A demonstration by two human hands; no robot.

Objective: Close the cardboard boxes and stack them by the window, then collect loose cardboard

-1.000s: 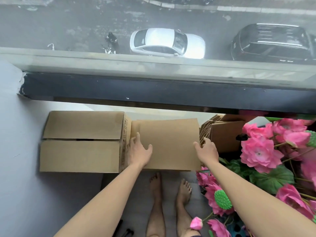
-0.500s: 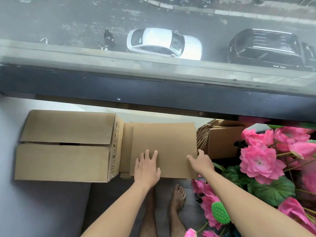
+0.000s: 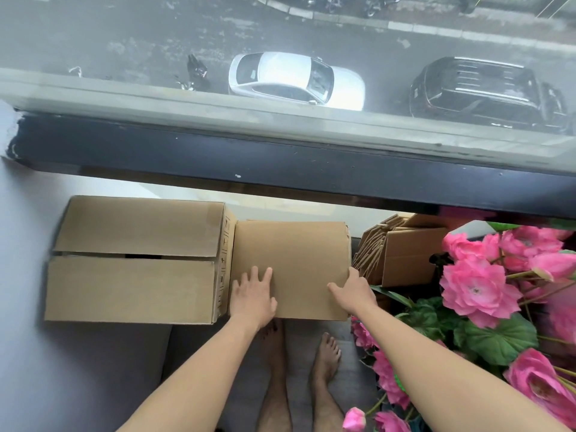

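Left hand (image 3: 253,299) flat on cardboard sheet (image 3: 293,260), grip released; right hand (image 3: 353,293) grasping sheet's right edge.

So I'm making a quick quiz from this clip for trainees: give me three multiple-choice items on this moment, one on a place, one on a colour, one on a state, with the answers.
1. Where does the flat cardboard sheet lie?
A. on top of the closed box
B. right of the closed box, against its side
C. on the window ledge

2. What colour are the flowers at the right?
A. pink
B. yellow
C. white

3. How is the left hand?
A. curled round a flap
B. hanging away from the cardboard
C. flat on the sheet, fingers spread

Answers: 1 B, the sheet's left edge meets the box's printed side. 2 A, the blooms are pink with green leaves. 3 C, the palm lies on the sheet, while the right hand grips its right edge.
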